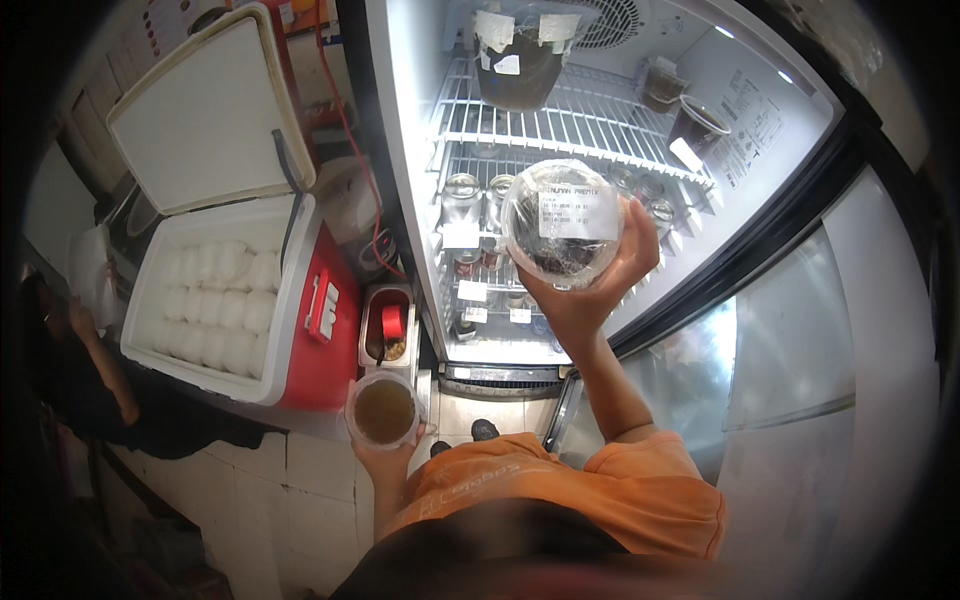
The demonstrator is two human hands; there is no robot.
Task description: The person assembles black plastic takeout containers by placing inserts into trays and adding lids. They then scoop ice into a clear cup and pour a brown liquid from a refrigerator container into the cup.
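Observation:
Raised in front of the open fridge, my right hand (588,308) grips a round, clear tub (535,250) of dark contents. Plastic film covers its top, and a white printed label is stuck over that. Lower and to the left, my left hand (385,460) holds a clear cup (384,411) of brownish-green liquid, its open top facing up. Most of the left fingers are hidden behind the cup. Beyond the tub, drink cans (461,200) stand on the lower wire shelf.
A large container of dark liquid (520,65) and a dark-filled cup (697,125) occupy the upper fridge shelf (590,135). Left stands an open red cooler (325,330) packed with white rounded items (215,290). A metal tray (388,300) sits beside it. Another person's arm (105,365) shows far left.

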